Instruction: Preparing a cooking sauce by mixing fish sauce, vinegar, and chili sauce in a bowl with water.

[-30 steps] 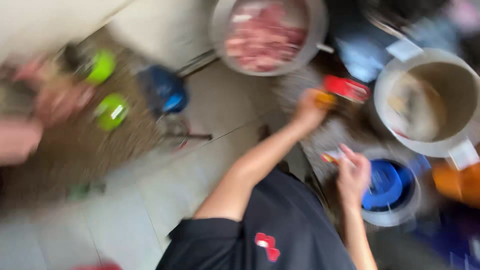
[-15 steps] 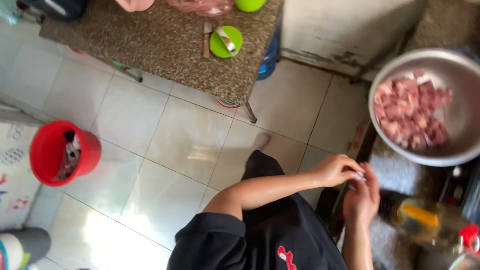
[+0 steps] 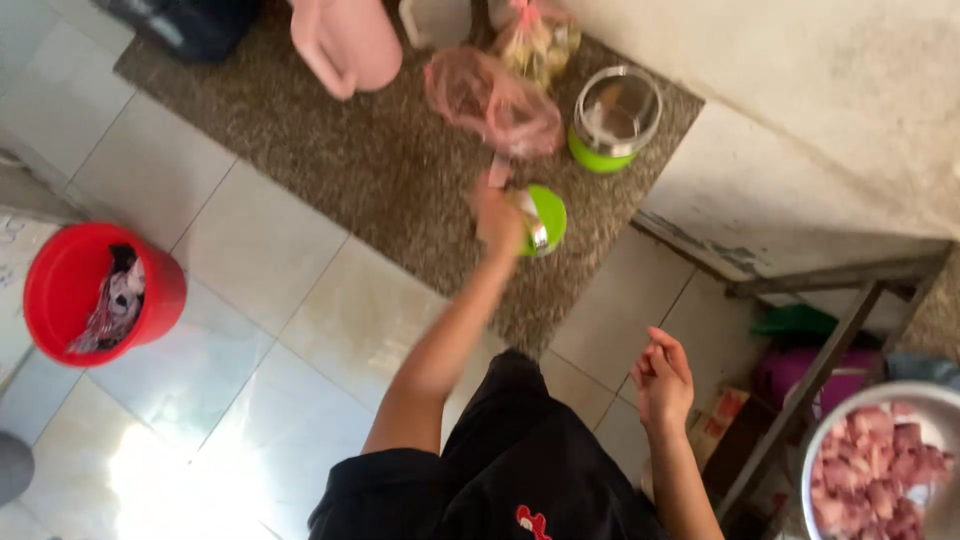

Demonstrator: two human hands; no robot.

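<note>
My left hand (image 3: 497, 215) is stretched out over the speckled stone counter (image 3: 330, 170). It lies on a narrow knife-like thing right beside a green lid (image 3: 548, 212) with a small metal piece on it. Motion blur hides its fingers, so its grip is unclear. My right hand (image 3: 664, 381) hangs near my black shirt with loosely curled fingers and nothing in it. Just beyond the left hand lie a pink plastic bag (image 3: 492, 100) and a steel pot with a green base (image 3: 613, 120).
A pink jug (image 3: 345, 42), a white container (image 3: 435, 18) and a bag of yellowish food (image 3: 537, 40) stand at the counter's far side. A red bucket (image 3: 60, 300) sits on the tiled floor at left. A steel bowl of raw meat (image 3: 880, 465) and a metal frame (image 3: 835, 345) are at right.
The view has swung toward the counter. My left hand has left my right hand and reached out to the green lid. My right hand stays near my body.
</note>
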